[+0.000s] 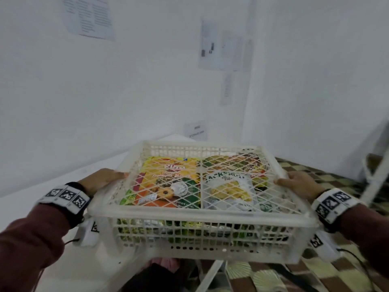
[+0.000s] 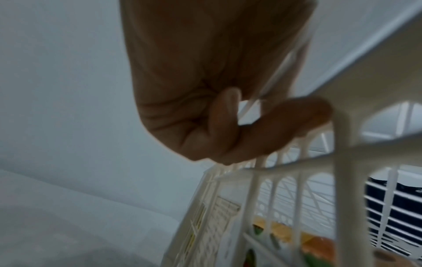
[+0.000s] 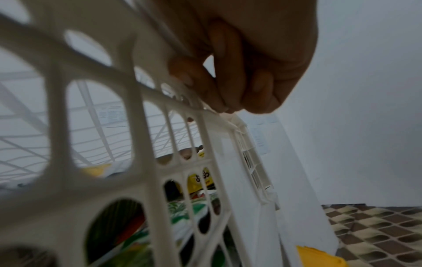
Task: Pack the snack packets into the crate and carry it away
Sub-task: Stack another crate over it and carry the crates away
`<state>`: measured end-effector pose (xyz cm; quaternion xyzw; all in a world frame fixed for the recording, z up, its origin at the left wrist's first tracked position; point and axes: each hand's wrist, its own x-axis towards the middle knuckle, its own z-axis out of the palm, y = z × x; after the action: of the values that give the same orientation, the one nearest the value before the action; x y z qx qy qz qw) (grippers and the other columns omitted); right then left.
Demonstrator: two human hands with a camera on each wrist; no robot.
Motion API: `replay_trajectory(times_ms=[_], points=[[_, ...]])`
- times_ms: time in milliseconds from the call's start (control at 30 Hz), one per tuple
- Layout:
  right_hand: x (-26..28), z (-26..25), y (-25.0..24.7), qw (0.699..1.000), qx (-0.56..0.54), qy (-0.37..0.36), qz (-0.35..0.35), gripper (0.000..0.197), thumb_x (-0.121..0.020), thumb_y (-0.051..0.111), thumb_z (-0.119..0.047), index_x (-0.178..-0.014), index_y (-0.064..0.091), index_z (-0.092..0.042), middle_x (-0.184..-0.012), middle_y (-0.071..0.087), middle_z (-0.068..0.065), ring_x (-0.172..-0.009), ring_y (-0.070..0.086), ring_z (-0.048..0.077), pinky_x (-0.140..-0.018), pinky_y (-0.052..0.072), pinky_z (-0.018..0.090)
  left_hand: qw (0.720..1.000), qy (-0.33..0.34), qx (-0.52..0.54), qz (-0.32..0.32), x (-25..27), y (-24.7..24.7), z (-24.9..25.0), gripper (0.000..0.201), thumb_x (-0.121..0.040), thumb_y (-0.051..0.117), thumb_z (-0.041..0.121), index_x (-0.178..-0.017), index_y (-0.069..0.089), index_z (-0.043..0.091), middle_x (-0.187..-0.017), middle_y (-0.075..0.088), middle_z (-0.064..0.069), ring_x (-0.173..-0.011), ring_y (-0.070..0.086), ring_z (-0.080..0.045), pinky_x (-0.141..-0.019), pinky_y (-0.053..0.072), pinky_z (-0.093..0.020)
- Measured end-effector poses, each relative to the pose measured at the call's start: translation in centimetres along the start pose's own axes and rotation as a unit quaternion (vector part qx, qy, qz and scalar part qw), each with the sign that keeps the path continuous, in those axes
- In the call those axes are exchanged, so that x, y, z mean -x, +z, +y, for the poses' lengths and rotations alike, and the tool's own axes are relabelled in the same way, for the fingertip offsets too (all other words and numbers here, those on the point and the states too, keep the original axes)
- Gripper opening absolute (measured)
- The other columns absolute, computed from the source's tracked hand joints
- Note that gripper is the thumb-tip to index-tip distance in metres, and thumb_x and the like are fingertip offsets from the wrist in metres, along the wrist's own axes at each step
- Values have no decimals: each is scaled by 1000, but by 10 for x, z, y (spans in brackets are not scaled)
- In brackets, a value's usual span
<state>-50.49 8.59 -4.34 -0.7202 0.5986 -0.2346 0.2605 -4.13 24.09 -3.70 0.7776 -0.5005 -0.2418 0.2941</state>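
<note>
Between two hands, mid-frame: a white lattice plastic crate (image 1: pixel 202 230), rectangular, its walls a grid of slots and round holes, held level in the air above a checked brown-and-cream floor covering (image 1: pixel 328 178).
Lid: a diamond-mesh white plastic lid (image 1: pixel 197 182) lies across the crate's top, with the contents showing through it.
Contents: glossy printed snack packets (image 1: pixel 168 182) lie flat inside, a yellow-and-orange biscuit pack on the left and a pale pouch with yellow pieces on the right; more green and yellow packs show through the side slots.
Left hand: the person's left hand (image 1: pixel 101 179) grips the crate's left rim, thumb on top; in the left wrist view its fingers (image 2: pixel 285 126) curl under the rim bar.
Right hand: the person's right hand (image 1: pixel 299 182) grips the right rim likewise, its fingers (image 3: pixel 228 75) hooked round the edge.
Wrists: white bands printed with black square markers (image 1: pixel 65 196) over dark red sleeves (image 1: pixel 31 245).
Beyond: a smooth white tabletop (image 1: pixel 42 199) at left; plain white walls (image 1: pixel 126 91) carry blurred paper sheets (image 1: pixel 90 17).
</note>
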Motion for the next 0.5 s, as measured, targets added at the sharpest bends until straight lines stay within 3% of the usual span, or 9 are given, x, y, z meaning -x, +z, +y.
replay_trajectory(times_ms=[100,167,200,267,333,400,433,500], points=[[-5,43,-36,999,-10,22,23,28,-85,64,-25,-73,53,-1,-66,54,13,-56,46,21,-54,34,28,998,47,17,-28,-26,37,44,36,-92,51,30,-106,62,-1,-122,55,-31,-96,49,-22,-85,37,-32],[-6,74,-62,998,-15,40,43,29,-85,63,-23,-66,51,-4,-61,52,8,-52,46,20,-51,35,27,994,90,21,-61,-40,67,75,43,-79,62,50,-88,66,8,-112,61,-22,-102,55,-26,-91,38,-37],[-6,82,-67,998,-21,41,46,29,-86,63,-21,-64,51,-7,-59,52,6,-52,47,19,-50,36,26,993,96,15,-66,-42,73,81,37,-75,66,50,-82,65,14,-108,62,-17,-104,57,-30,-94,38,-39],[-7,107,-87,996,-25,52,62,27,-85,63,-20,-64,52,-8,-58,52,5,-52,49,19,-50,38,26,989,126,-8,-82,-57,101,104,12,-85,62,28,-84,62,16,-112,61,-17,-107,56,-32,-99,36,-39],[-8,130,-105,994,-30,77,77,28,-84,65,-22,-66,54,-4,-59,54,7,-52,49,20,-52,38,26,982,163,-51,-78,-86,129,122,16,-93,49,9,-87,63,12,-111,59,-19,-103,54,-27,-100,37,-41],[-9,150,-122,990,-35,103,91,27,-84,65,-22,-69,55,-3,-63,52,8,-54,47,20,-53,36,27,981,155,-70,-93,-102,154,142,25,-93,51,19,-98,65,-2,-112,58,-27,-96,50,-24,-90,39,-37],[-10,158,-129,988,-35,111,98,26,-84,66,-21,-69,55,-2,-63,51,8,-55,46,19,-53,35,27,972,184,-98,-105,-106,162,151,34,-89,56,27,-102,65,-3,-118,57,-28,-98,51,-26,-87,39,-34],[-15,174,-140,986,-38,118,113,26,-83,66,-20,-68,56,-1,-62,52,10,-53,46,20,-51,35,27,964,230,-49,-121,-111,178,176,37,-68,60,51,-88,74,23,-125,50,-19,-120,47,-27,-90,41,-21]])
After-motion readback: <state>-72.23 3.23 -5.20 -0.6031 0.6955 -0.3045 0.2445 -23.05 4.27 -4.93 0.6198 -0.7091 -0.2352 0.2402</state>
